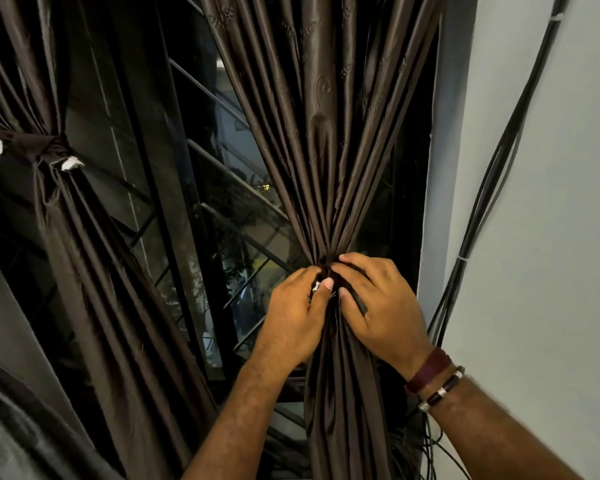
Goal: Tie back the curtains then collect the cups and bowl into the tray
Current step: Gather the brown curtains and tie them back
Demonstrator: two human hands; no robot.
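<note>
A dark brown right curtain (326, 133) hangs gathered into a tight bunch in front of the window. My left hand (291, 317) and my right hand (381, 306) press against the gathered waist from both sides, fingers pinching a dark tie band (326, 266) wrapped around it. A bit of white frayed end shows under my left thumb. The left curtain (94, 265) is bunched by a brown tie (39, 147) with white ends. No cups, bowl or tray are in view.
A dark window with metal grille bars (222, 168) lies between the two curtains. A pale wall (541, 202) stands at the right, with several black cables (492, 174) running down it close to my right wrist.
</note>
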